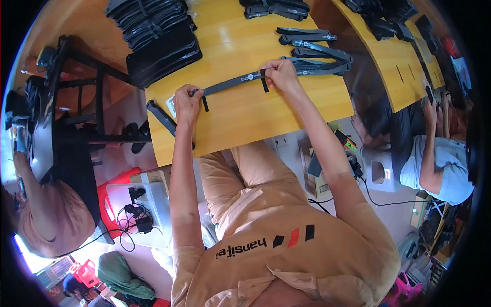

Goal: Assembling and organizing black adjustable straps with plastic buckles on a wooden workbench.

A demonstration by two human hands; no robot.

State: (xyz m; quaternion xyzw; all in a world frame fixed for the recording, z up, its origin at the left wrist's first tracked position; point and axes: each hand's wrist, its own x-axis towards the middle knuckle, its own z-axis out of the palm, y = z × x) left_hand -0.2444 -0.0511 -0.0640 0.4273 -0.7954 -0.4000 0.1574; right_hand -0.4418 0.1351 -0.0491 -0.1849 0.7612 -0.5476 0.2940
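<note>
One dark strap runs between the left hand and right hand, pinched by both, over the yellow table. It bears white print and one round emblem. Two short black strips show beside it. Flat black pieces, too overlapped to count, are stacked at the table's far left.

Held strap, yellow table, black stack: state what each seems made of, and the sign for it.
Strap: probably fabric webbing, dark grey and mostly matte; thin and flat, but rubber can't be ruled out.
Table: wood or wood-look laminate, smooth, lightly glossy; faint grain and a soft glare show.
Stack: perhaps fabric or synthetic leather; dark layers with rounded corners, too dark to settle.
</note>
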